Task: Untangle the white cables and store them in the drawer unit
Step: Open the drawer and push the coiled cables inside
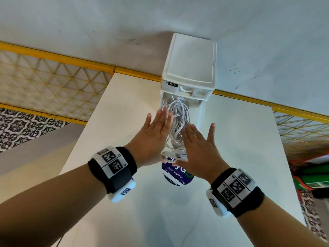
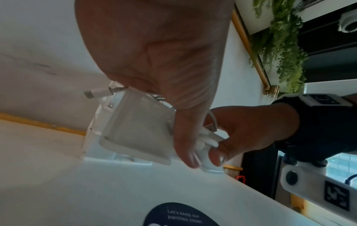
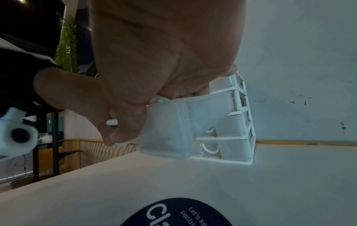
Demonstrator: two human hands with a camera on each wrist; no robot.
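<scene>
A white drawer unit (image 1: 190,59) stands on the white table (image 1: 240,148) against the wall. One of its upper drawers (image 1: 202,111) is pulled out towards me, filled with a bundle of white cables (image 1: 178,113). My left hand (image 1: 154,129) lies flat with straight fingers over the drawer's left side. My right hand (image 1: 195,139) lies flat over its right side and the cables. In the left wrist view both thumbs touch the front of the drawer (image 2: 135,128), and a cable plug (image 2: 94,93) sticks out over its rim. The right wrist view shows the drawer (image 3: 168,126) under my palm.
A round dark blue sticker (image 1: 178,173) lies on the table just in front of the drawer. The table's left edge (image 1: 85,129) drops to a patterned floor beside a yellow-framed lattice panel (image 1: 53,82). Green and orange objects (image 1: 313,175) sit beyond the right edge.
</scene>
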